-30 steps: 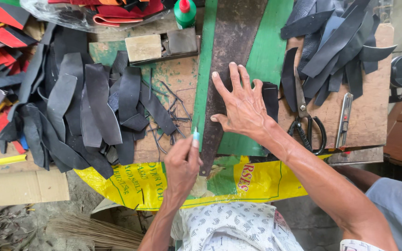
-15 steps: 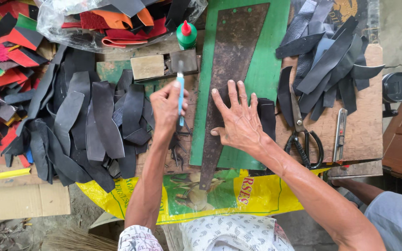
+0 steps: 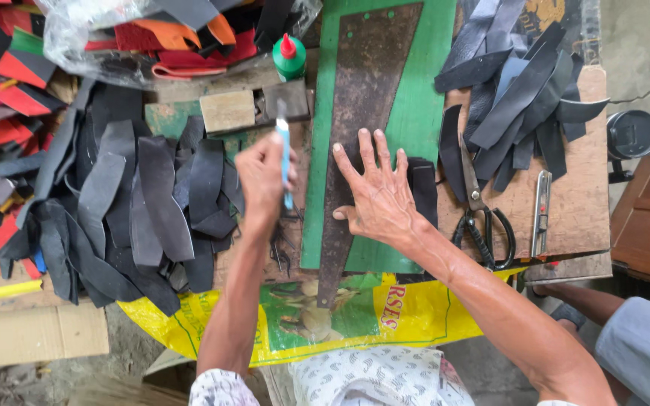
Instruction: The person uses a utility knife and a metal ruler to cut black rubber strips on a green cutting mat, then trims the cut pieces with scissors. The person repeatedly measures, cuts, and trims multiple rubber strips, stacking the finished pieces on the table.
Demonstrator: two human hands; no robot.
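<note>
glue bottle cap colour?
Red cap on a green glue bottle, clearest in the head view, just above the brush handle in the left hand.

The mat (image 3: pixel 423 120) sits at centre frame on the surface (image 3: pixel 566 218), a long blade (image 3: pixel 355 113) lying along it. Left of the mat lies a heap of strips (image 3: pixel 129 203); upper right — a second pile (image 3: pixel 520 90). Scissors (image 3: pixel 483 218) and a knife (image 3: pixel 542 210) lie side by side right of the mat. A bottle (image 3: pixel 290 56) stands at upper centre, just above two blocks (image 3: pixel 253 109). A sack (image 3: pixel 325 316) hangs off the near edge.
</note>
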